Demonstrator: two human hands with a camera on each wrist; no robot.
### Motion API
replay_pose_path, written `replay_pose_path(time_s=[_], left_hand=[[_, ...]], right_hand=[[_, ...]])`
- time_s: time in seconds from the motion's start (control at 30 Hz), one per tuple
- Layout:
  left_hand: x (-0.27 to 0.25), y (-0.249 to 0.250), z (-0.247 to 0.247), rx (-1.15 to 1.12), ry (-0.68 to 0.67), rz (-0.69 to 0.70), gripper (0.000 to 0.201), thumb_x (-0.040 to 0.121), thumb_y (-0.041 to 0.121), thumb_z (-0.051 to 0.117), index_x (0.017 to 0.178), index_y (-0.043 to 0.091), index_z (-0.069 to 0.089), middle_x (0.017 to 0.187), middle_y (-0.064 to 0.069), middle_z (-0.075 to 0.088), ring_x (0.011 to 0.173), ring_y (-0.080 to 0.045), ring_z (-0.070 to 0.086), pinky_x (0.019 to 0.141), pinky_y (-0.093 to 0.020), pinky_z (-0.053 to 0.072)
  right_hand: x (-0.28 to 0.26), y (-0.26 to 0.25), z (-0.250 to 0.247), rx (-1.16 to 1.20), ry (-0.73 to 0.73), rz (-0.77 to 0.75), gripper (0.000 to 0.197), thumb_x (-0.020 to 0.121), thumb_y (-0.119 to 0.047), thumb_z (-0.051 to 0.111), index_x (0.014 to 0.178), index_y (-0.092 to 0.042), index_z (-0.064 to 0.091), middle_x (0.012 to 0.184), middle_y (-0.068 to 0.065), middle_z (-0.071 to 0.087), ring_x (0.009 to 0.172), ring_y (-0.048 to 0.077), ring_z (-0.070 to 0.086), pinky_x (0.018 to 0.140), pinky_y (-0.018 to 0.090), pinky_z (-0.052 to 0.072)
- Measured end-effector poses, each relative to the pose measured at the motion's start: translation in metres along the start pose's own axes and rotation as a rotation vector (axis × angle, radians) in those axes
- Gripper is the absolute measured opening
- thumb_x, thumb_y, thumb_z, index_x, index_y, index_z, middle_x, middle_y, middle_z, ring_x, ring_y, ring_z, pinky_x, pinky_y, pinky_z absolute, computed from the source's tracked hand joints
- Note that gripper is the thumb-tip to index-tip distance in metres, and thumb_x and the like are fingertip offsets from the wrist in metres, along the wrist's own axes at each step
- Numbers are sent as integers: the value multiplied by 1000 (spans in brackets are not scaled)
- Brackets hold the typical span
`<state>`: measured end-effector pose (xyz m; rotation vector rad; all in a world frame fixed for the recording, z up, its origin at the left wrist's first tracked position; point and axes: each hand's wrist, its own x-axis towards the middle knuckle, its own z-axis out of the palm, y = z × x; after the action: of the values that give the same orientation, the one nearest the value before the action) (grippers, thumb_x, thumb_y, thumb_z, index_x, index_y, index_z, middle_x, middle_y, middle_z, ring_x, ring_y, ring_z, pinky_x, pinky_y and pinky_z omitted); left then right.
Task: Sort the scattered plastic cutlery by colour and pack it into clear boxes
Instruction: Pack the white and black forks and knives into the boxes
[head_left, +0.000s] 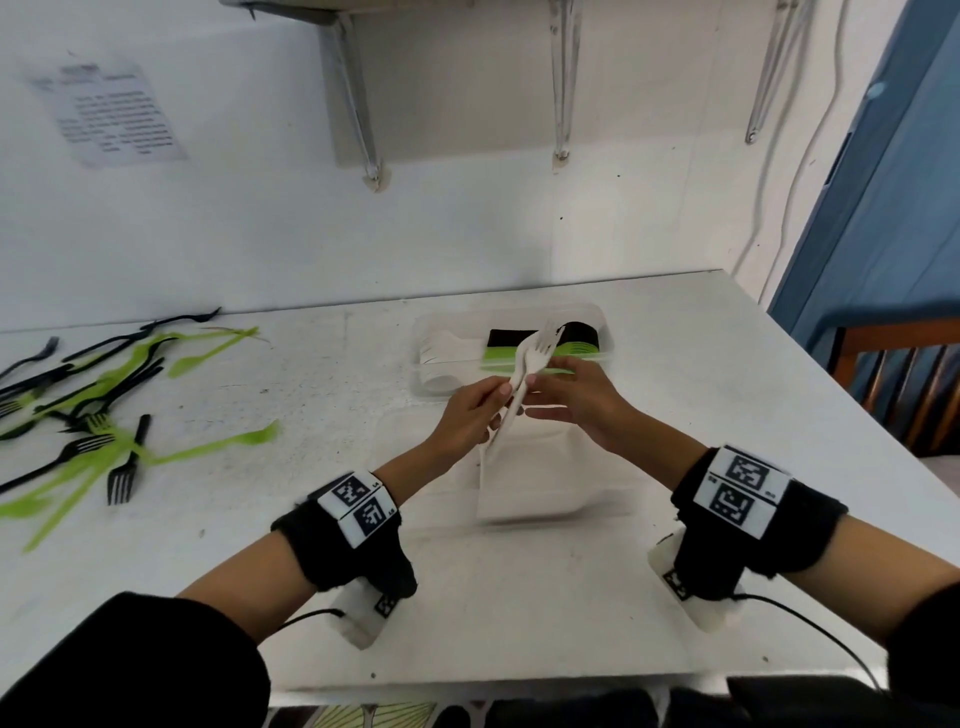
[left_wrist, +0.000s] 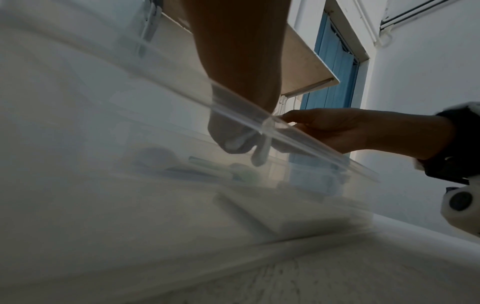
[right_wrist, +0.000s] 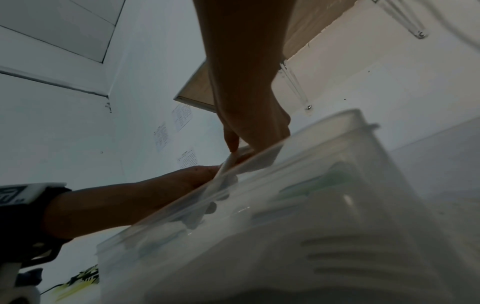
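My left hand (head_left: 498, 404) grips a small bundle of white forks (head_left: 530, 358) by the handles, tines pointing up and away. My right hand (head_left: 539, 397) pinches the same bundle from the right, thumb on top. Both hands hover over the near clear box (head_left: 410, 467), which holds a stack of white cutlery (head_left: 524, 493). In the left wrist view the fork handles (left_wrist: 261, 156) hang below the box rim (left_wrist: 311, 144). The right wrist view shows my right thumb on the white forks (right_wrist: 228, 162) above the box (right_wrist: 337, 185).
A second clear box (head_left: 605, 322) behind holds white, black and green cutlery in separate stacks. Several black and green forks (head_left: 98, 415) lie scattered at the table's left. A shelf on brackets (head_left: 363, 104) hangs over the wall. The table edge and a wooden chair (head_left: 909, 384) are to the right.
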<state>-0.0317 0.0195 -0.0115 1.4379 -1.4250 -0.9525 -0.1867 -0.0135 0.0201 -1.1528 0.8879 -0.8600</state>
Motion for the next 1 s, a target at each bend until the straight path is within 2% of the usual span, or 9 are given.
replay_pose_path(time_s=[0.1, 0.17, 0.43, 0.53, 0.67, 0.73, 0.8, 0.9, 1.0], left_hand=[[-3, 2, 1, 12, -30, 33, 25, 99, 18, 44, 109, 6, 62, 80, 2, 65, 65, 6, 60, 57, -12, 47], [-5, 5, 2, -76, -66, 11, 26, 99, 17, 44, 112, 2, 60, 84, -4, 66, 69, -1, 65, 65, -18, 53], [-8, 9, 3, -183, -185, -105, 23, 95, 11, 51, 114, -1, 57, 85, -5, 64, 63, -9, 66, 63, -25, 57], [-8, 10, 1, -198, -181, -145, 23, 96, 11, 49, 114, -1, 57, 85, -4, 63, 63, -7, 65, 63, -25, 57], [-8, 10, -4, -205, -207, -202, 19, 96, 13, 49, 109, 2, 57, 86, -3, 63, 67, -9, 66, 64, -24, 57], [-9, 11, -7, -199, -253, -226, 16, 95, 13, 51, 105, 3, 58, 86, -4, 64, 74, -12, 66, 64, -26, 57], [-10, 11, -8, -194, -283, -245, 15, 94, 12, 52, 104, 4, 59, 87, -4, 66, 77, -11, 67, 64, -26, 57], [-11, 12, -11, -184, -301, -252, 13, 94, 11, 53, 103, 6, 60, 89, -2, 68, 75, -8, 69, 65, -25, 57], [-12, 15, -16, -166, -314, -249, 10, 93, 10, 53, 101, 9, 60, 89, -1, 69, 74, -9, 69, 67, -27, 58]], right_hand=[[-1, 3, -2, 38, 69, -5, 42, 83, 2, 63, 118, -7, 42, 94, 16, 62, 66, 19, 68, 60, 25, 58], [-2, 4, -3, 17, 79, -22, 38, 82, 4, 64, 113, -8, 45, 93, 15, 61, 68, 21, 66, 59, 25, 57], [-2, 10, -5, -253, 150, -148, 35, 78, 2, 68, 105, -11, 49, 84, 9, 57, 70, 21, 63, 60, 30, 59], [-2, 11, -9, -680, 159, -443, 22, 80, -5, 68, 100, -12, 60, 86, 3, 58, 73, 16, 59, 61, 29, 53], [-2, 8, -19, -1231, 32, -791, 27, 74, -8, 75, 98, -18, 71, 104, 4, 59, 98, 13, 46, 62, 26, 43], [-2, 5, -20, -1347, -59, -966, 26, 64, -8, 81, 87, -18, 74, 99, 4, 64, 97, 14, 43, 53, 23, 43], [-1, 4, -19, -1407, -93, -1070, 15, 66, -10, 80, 76, -19, 74, 93, 2, 67, 94, 16, 46, 52, 22, 46], [2, 4, -18, -1473, -100, -1187, 8, 73, -14, 71, 71, -21, 73, 90, 1, 68, 92, 20, 53, 56, 25, 49], [3, 4, -17, -1519, -103, -1287, 9, 73, -12, 69, 73, -21, 73, 91, 2, 69, 98, 20, 47, 63, 27, 47]])
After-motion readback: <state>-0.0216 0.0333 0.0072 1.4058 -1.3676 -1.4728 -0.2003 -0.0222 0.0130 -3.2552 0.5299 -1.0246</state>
